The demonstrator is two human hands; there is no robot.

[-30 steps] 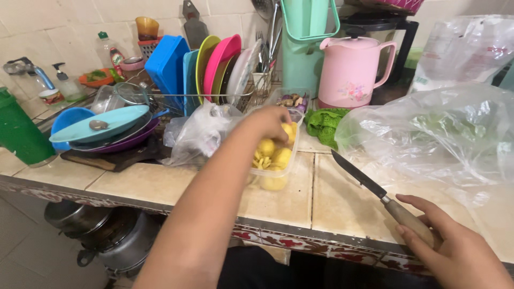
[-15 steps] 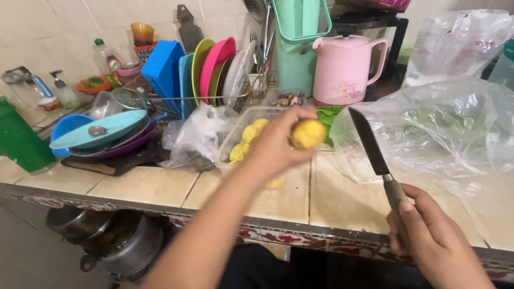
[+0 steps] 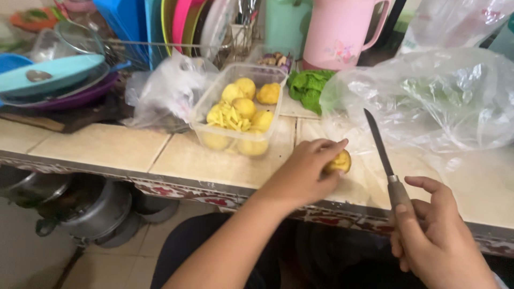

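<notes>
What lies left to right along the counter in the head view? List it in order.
Teal plate → white bag → clear tub of yellow pieces → left hand on a yellow piece → knife in the right hand → big clear bag.

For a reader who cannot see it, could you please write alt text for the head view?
The left hand presses a yellow peeled potato onto a tiled counter while the right hand holds a knife point-up beside it. Behind sit a clear tub of yellow pieces, plastic bags and a pink jug.

Left hand [image 3: 302, 174] lowered yellow potato [image 3: 338, 161] onto counter [image 3: 214, 166].
</notes>
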